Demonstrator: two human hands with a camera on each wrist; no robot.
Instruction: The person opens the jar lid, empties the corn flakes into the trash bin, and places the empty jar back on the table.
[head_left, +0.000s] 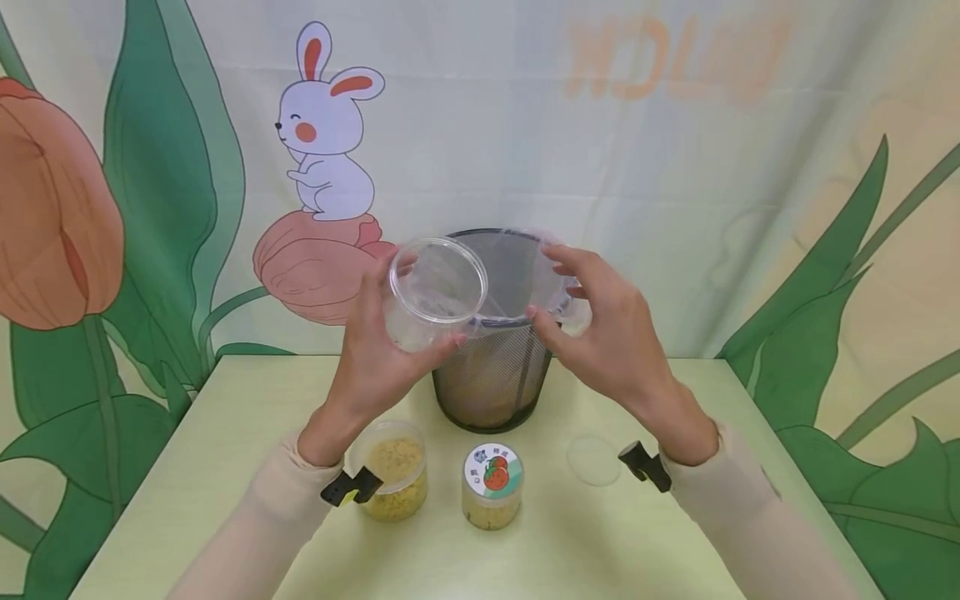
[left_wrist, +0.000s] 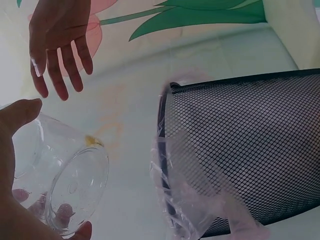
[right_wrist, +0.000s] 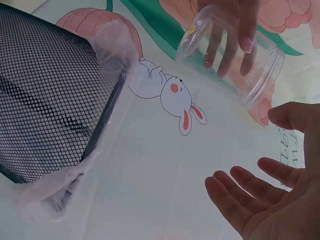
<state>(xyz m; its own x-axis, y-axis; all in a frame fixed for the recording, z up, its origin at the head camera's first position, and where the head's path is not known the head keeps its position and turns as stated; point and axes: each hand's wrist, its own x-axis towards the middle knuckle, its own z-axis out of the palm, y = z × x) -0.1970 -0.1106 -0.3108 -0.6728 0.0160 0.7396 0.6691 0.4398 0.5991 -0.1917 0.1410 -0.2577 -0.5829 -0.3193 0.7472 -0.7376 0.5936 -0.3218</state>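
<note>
My left hand [head_left: 367, 350] grips a clear, see-through plastic jar [head_left: 431, 312] in the air near the rim of a black mesh bin [head_left: 491, 387]. In the left wrist view a yellow smear [left_wrist: 94, 141] shows on the jar's bottom edge. A thin translucent plastic bag [left_wrist: 187, 200] lines the bin and folds over its rim. My right hand [head_left: 615, 325] hovers on the bin's other side, fingers spread and loosely bent. The right wrist view shows nothing within that right hand [right_wrist: 280, 195], apart from both jar and bag.
On the pale green table stand an uncovered clear tub of yellow crumbly food [head_left: 397, 496] and a smaller jar [head_left: 491, 510] with a tomato-printed lid. A clear round lid [head_left: 594, 461] lies to their right. A printed curtain [head_left: 480, 150] hangs behind the table.
</note>
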